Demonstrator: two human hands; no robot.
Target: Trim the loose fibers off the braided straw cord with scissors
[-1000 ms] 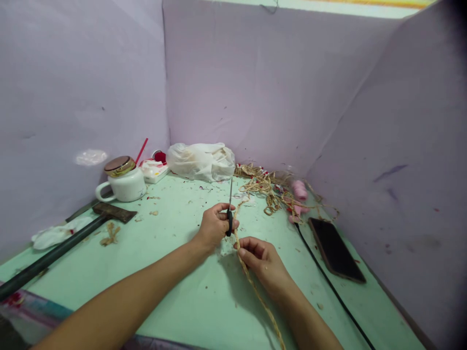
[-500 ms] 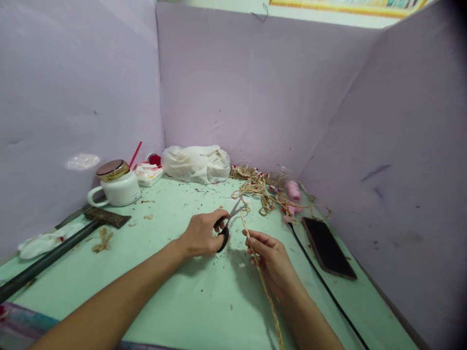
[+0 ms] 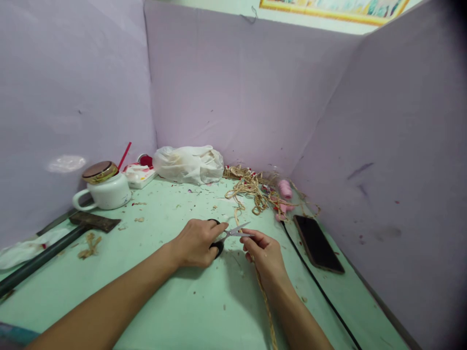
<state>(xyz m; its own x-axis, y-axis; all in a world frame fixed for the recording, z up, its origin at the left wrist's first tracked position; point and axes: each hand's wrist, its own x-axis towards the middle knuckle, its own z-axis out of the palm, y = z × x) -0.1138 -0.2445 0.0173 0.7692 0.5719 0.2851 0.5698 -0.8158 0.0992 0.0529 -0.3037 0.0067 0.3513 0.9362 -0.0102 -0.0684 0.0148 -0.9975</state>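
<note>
Left hand (image 3: 195,243) clamped on the black handles of the scissors (image 3: 229,233), blades spread, tips pointing toward the table's right edge. Right hand (image 3: 268,255) pinched on a braided straw-colored rope (image 3: 265,304), thumb and fingers together. Blades cross the rope just beyond the right fingertips; can't tell if it sits between them, or if the tips touch the fingers. Rope runs from the near edge of the table (image 3: 164,301) through the right hand, up toward a loose tangle of twine (image 3: 251,187) by the far edge. Both hands around mid-table, scissors between them.

Far edge: white plastic bag (image 3: 189,166), left of the tangle. Pink spool (image 3: 285,188) right of the tangle, pink tool (image 3: 282,211) nearer, black cord (image 3: 321,287) running from it to the near edge. Dark phone (image 3: 318,245) lies flat by the right edge.

Left edge: white mug (image 3: 111,192) with a lid (image 3: 100,171) on top, small white box (image 3: 140,179) beyond it, hammer-like tool (image 3: 95,221) lying in front, knotted scrap (image 3: 89,245) beside its handle. Small bits scattered over the tabletop.
</note>
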